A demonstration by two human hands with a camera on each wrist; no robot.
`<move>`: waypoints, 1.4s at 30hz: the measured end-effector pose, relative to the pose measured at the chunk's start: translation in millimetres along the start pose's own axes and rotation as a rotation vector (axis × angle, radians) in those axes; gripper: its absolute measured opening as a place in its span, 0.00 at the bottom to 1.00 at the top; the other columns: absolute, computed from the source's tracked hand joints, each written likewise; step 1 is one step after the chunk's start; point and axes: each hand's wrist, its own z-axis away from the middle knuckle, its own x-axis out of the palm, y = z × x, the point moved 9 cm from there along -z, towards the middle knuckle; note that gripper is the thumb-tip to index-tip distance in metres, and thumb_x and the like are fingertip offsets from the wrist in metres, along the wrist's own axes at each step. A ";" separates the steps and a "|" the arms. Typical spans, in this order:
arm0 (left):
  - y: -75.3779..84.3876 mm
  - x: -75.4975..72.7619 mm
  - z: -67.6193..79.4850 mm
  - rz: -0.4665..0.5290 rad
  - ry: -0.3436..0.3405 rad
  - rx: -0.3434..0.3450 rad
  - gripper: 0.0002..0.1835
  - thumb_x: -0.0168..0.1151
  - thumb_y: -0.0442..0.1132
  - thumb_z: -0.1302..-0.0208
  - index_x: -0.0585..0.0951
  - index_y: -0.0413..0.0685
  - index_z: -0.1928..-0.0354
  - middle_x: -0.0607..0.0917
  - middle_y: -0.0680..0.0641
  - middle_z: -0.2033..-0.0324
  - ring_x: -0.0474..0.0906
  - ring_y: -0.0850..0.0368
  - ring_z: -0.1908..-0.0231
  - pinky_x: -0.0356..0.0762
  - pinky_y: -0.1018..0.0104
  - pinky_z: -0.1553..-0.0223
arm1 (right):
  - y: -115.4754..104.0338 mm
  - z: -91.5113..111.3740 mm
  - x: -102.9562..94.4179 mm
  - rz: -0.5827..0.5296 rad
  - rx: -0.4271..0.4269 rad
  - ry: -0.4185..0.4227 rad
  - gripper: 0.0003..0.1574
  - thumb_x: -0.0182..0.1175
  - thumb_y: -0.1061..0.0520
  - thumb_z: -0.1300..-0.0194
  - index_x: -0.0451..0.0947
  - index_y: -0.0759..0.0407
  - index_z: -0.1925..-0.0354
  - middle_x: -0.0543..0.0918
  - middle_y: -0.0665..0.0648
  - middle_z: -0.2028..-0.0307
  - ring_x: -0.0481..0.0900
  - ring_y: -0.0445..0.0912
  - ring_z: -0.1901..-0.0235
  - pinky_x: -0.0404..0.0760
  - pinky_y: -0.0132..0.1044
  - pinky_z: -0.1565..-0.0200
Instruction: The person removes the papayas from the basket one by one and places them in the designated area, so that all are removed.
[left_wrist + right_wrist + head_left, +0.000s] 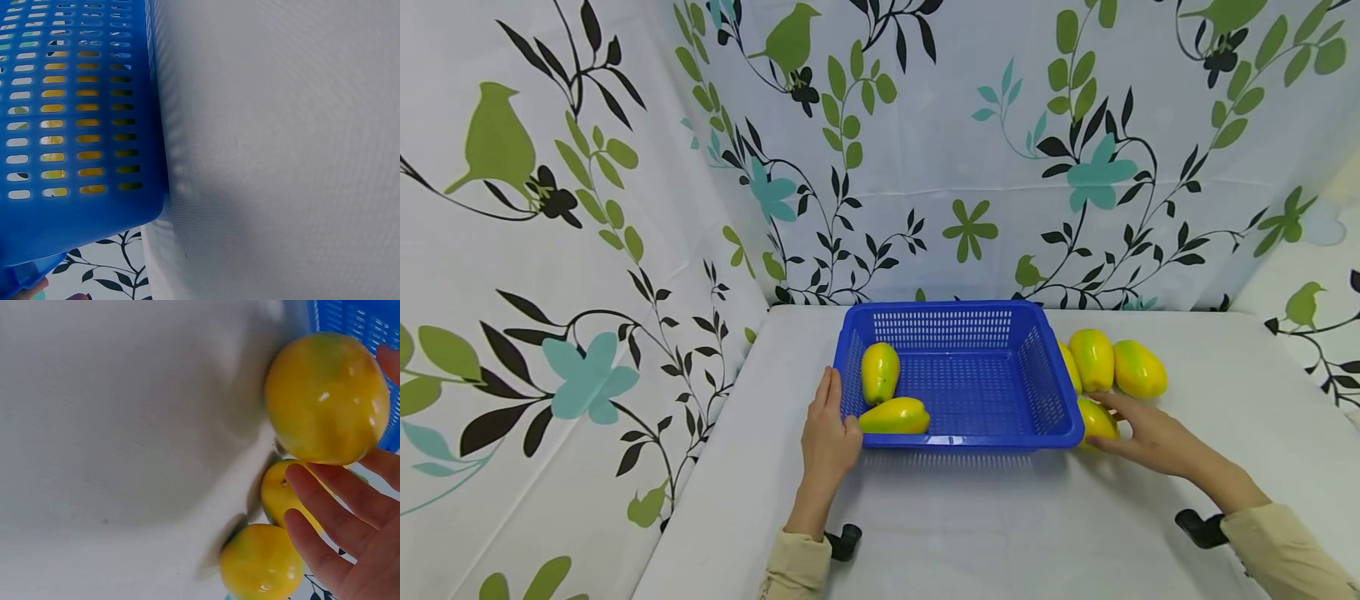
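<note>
Glossy yellow fruit (326, 400), green-tinged; right hand (356, 534) beside it.

Your white tabletop (962, 525) bears a blue basket (955, 441) near the middle of its far edge. Between that basket and the far right corner, you have three yellow fruits (1091, 360) lying close together, the leftmost partly hidden by the basket's rim.
</note>
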 end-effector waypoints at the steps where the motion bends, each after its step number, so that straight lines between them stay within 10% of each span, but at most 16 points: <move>1: -0.1 -0.5 -0.1 -0.001 0.001 0.000 0.39 0.49 0.29 0.44 0.59 0.36 0.26 0.58 0.41 0.25 0.62 0.40 0.31 0.65 0.43 0.35 | -0.8 -1.4 -1.6 0.002 0.001 0.000 0.42 0.68 0.42 0.40 0.70 0.66 0.37 0.79 0.68 0.44 0.80 0.60 0.52 0.81 0.58 0.54; 22: -2.5 -6.9 -4.0 -0.003 0.013 0.000 0.39 0.50 0.30 0.45 0.60 0.35 0.27 0.59 0.40 0.26 0.62 0.40 0.31 0.64 0.43 0.34 | -43.9 -44.6 -42.6 0.090 -0.015 0.003 0.47 0.65 0.39 0.38 0.67 0.69 0.34 0.77 0.71 0.44 0.79 0.66 0.49 0.81 0.60 0.54; 42: -0.2 -4.9 3.7 0.004 0.023 -0.003 0.38 0.51 0.29 0.45 0.62 0.35 0.28 0.61 0.39 0.27 0.63 0.40 0.31 0.64 0.44 0.34 | -95.6 -80.0 -34.3 0.109 -0.128 -0.018 0.46 0.64 0.40 0.36 0.66 0.67 0.32 0.76 0.70 0.42 0.79 0.63 0.47 0.81 0.57 0.52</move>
